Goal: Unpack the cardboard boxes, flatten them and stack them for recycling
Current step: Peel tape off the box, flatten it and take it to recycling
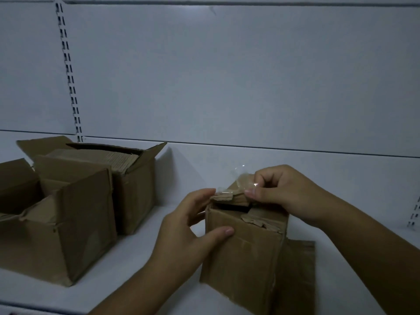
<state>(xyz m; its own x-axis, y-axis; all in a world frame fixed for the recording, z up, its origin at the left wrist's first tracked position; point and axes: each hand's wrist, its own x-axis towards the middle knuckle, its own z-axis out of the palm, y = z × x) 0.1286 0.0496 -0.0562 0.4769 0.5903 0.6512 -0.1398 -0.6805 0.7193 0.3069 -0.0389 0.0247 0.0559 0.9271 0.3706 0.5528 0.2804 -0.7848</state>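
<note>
A small brown cardboard box (245, 253) stands upright on the white shelf (159, 269), its torn top flaps partly lifted. My left hand (193, 226) grips its left top corner, thumb across the front face. My right hand (284, 192) pinches a strip of clear tape (241, 178) that curls up from the top flap. A flat piece of cardboard (302, 264) lies under and behind the box on the right.
Two open cardboard boxes stand at the left: a near one (68, 223) with flaps up and a far one (131, 178) that holds stacked brown card. The shelf's white back panel (227, 76) and a slotted upright (70, 76) rise behind.
</note>
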